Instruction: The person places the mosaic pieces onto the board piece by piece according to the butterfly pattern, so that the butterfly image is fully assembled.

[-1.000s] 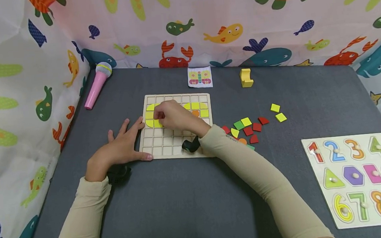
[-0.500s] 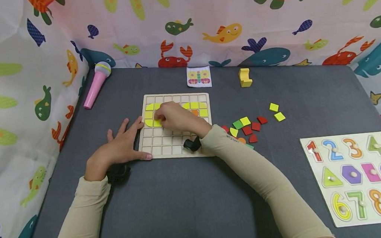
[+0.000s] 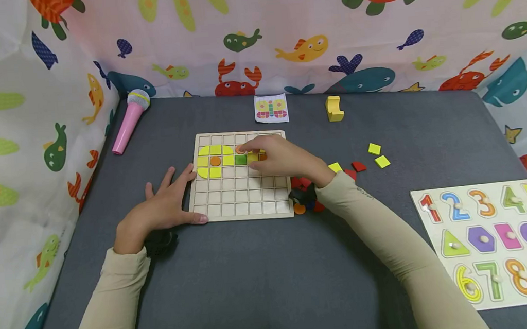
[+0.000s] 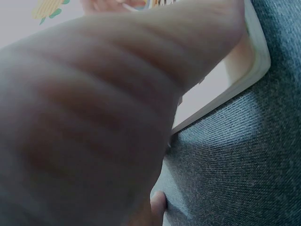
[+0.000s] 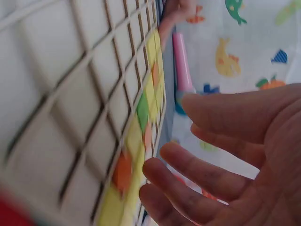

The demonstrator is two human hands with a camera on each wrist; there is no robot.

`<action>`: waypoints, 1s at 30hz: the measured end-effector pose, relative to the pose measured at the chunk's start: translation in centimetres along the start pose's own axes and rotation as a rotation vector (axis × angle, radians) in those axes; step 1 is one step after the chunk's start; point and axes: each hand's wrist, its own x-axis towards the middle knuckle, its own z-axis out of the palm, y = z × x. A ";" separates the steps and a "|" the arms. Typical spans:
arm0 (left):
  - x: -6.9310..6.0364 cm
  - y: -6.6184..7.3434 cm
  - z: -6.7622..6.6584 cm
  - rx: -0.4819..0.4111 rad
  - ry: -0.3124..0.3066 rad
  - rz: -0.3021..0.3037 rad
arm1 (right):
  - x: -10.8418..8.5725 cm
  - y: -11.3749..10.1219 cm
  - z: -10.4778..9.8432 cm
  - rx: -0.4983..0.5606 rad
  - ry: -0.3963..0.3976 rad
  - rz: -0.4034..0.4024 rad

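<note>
A wooden grid board (image 3: pixel 228 196) lies on the grey table, with yellow squares and rounded pieces in its upper rows. Among them are an orange round piece (image 3: pixel 215 161) and a green square (image 3: pixel 241 159). My left hand (image 3: pixel 160 209) rests at the board's left edge, fingers spread and thumb by the near corner; its wrist view is mostly filled by the blurred hand. Above the board's right half is my right hand (image 3: pixel 286 155), hiding some cells. In the right wrist view its fingers (image 5: pixel 197 165) are loosely bent, thumb apart, and hold nothing.
Loose red pieces (image 3: pixel 358 166) and two yellow squares (image 3: pixel 382 162) lie right of the board. Behind stand a butterfly pattern card (image 3: pixel 271 108) and a yellow block (image 3: pixel 334 109). A pink microphone (image 3: pixel 129 126) lies back left, a number puzzle (image 3: pixel 470 228) at right.
My right hand has moved rightward across the board, uncovering the orange round piece and the green square. The left hand has stayed at the board's edge. The head view has shifted slightly.
</note>
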 end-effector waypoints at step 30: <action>0.3 -0.2 0.1 0.002 -0.006 -0.011 | -13.5 8.7 -6.4 -0.013 0.079 0.253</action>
